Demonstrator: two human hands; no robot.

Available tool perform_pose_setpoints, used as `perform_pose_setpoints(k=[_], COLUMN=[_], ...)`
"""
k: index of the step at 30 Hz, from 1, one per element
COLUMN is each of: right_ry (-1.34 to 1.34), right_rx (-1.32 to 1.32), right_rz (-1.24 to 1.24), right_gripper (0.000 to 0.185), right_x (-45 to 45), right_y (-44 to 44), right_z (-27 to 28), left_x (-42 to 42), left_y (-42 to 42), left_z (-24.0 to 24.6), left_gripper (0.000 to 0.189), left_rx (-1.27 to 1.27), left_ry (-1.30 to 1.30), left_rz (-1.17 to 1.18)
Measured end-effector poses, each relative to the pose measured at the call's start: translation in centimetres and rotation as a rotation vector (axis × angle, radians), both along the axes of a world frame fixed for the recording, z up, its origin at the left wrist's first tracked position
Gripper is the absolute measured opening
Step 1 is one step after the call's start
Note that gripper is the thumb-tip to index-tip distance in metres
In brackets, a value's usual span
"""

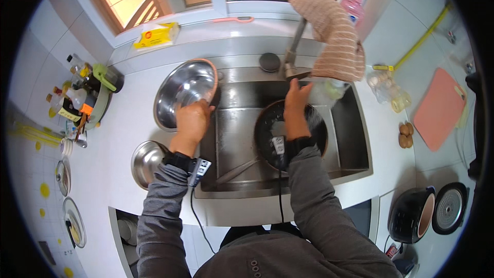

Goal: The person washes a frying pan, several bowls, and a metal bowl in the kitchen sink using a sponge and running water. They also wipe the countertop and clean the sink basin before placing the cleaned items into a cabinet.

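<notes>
My left hand [194,123] grips the near right rim of a large stainless-steel basin [165,102], which sits tilted on the counter at the sink's left edge. My right hand [297,110] reaches over the sink, fingers apart, its fingertips by the lever [301,75] of the faucet [294,44]; whether they touch it is unclear. Water spray [317,119] falls from under a striped brown cloth [339,52] draped over the spout. Below, a dark round pan [266,139] lies in the steel sink [235,131], partly hidden by my right hand and wrist.
A smaller steel bowl [146,164] stands left of the sink. Condiment bottles [71,104] crowd the left counter. At right are kiwifruit [405,135], a pink cutting board [440,110] and an open rice cooker [411,214]. Cables [280,197] trail from both wrists.
</notes>
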State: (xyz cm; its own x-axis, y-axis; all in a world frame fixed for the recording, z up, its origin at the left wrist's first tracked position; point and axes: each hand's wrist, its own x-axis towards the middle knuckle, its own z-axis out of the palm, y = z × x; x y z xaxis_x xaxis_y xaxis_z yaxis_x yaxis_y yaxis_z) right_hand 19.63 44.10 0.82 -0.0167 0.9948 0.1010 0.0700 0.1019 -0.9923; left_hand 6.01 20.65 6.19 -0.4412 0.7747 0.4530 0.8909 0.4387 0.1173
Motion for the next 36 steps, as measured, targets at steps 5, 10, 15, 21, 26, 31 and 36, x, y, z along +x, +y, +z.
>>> perform_pose_setpoints(k=[5,10,15,21,26,31,36], right_ry=[0.217,0.32,0.075,0.072,-0.021,-0.135,-0.043], right_rx=[-0.082,-0.18,-0.207,-0.129,-0.465,-0.692,-0.791], right_rz=[-0.055,-0.037,-0.022,0.041,0.759,1.038,0.942], right_gripper=[0.071,0.069,0.088,0.076,0.052,0.028,0.015], right_x=[-2.1,-1.9,-2.5,-2.5,-6.2,-10.4,-10.1], right_y=[3.9,4.9,7.9,6.6,-6.2,-13.8,-13.5], right_z=[1.0,1.8,-0.3,-0.2,1.8,0.2,-2.6], left_x=[-0.4,-0.7,-0.5,0.1,0.9,2.8,6.0], left_y=[-0.7,-1.2,-1.4,-1.6,-1.9,-5.1,-11.8], left_z=[-0.6,-0.9,-1.1,-2.0,-2.4,-0.4,1.9], left_gripper=[0.022,0.019,0.016,0.01,0.012,0.016,0.024], left_rx=[0.01,0.01,-0.109,-0.242,-0.249,0.076,0.457], left_ry=[-0.023,-0.123,-0.248,-0.202,-0.312,-0.193,-0.241], left_rz=[0.032,0.046,0.088,0.085,0.151,0.009,-0.191])
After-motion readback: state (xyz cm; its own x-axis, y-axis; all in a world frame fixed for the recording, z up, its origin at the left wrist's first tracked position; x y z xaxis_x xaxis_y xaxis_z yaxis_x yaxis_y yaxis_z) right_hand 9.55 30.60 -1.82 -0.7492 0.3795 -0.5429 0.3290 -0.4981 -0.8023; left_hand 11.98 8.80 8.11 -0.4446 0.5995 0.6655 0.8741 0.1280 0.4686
